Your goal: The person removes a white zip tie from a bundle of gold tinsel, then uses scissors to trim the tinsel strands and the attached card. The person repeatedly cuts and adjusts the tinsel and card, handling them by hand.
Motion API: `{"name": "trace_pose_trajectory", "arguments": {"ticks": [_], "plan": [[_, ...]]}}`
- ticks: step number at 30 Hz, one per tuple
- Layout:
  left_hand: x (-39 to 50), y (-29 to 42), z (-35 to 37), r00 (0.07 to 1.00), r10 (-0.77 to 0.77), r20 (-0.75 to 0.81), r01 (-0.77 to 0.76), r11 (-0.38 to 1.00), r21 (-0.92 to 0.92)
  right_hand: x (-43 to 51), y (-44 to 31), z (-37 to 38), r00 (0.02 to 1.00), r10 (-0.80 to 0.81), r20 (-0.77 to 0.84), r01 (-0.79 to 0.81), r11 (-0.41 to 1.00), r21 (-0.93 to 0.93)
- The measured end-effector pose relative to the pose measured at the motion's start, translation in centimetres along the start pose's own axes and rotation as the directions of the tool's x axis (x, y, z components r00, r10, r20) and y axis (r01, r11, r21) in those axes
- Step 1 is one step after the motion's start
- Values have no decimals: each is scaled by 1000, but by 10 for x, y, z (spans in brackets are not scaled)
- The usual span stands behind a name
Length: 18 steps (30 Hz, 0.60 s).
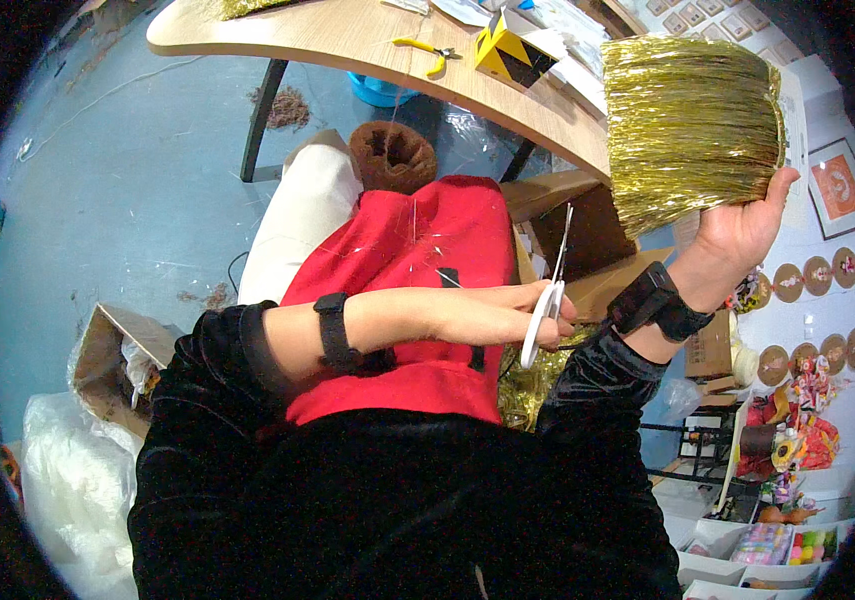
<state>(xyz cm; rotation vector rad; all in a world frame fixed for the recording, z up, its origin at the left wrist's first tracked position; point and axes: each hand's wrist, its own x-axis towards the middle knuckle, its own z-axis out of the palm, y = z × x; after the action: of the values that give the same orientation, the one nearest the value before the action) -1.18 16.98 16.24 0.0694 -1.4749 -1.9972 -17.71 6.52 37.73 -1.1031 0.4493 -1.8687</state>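
My right hand (735,217) is raised at the right, its palm towards me and the thumb apart. It holds a wide bundle of gold tinsel fringe (690,127), whose strands spread to the left; the fingers are hidden behind it. Across my lap reaches my left hand (547,315), gripping white-handled scissors (547,319). Their slim blades point away from me, below and left of the fringe, not touching it. Whether the blades are parted is hard to tell. Loose glittering strands lie on the red apron (397,255) over my lap.
A wooden table (322,34) stands ahead, bearing yellow-handled pliers (431,54) and a yellow-and-black box (513,56). By my knees is a brown fuzzy roll (393,157). A blue basin (378,90) sits under the table. Cardboard boxes (585,225) stand right of my lap.
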Motion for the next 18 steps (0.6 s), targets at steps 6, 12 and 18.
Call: {"name": "trace_pose_trajectory", "arguments": {"ticks": [6, 12, 18], "plan": [[16, 7, 3, 996, 55, -67, -58, 998, -31, 16, -6, -13, 881, 209, 424, -316, 927, 200], [28, 6, 14, 985, 141, -103, -152, 983, -104, 16, -7, 4, 966, 160, 202, -177, 982, 71], [44, 8, 14, 949, 260, -181, -263, 965, 8, -13, -2, 41, 996, 84, -10, -84, 994, -64]]}}
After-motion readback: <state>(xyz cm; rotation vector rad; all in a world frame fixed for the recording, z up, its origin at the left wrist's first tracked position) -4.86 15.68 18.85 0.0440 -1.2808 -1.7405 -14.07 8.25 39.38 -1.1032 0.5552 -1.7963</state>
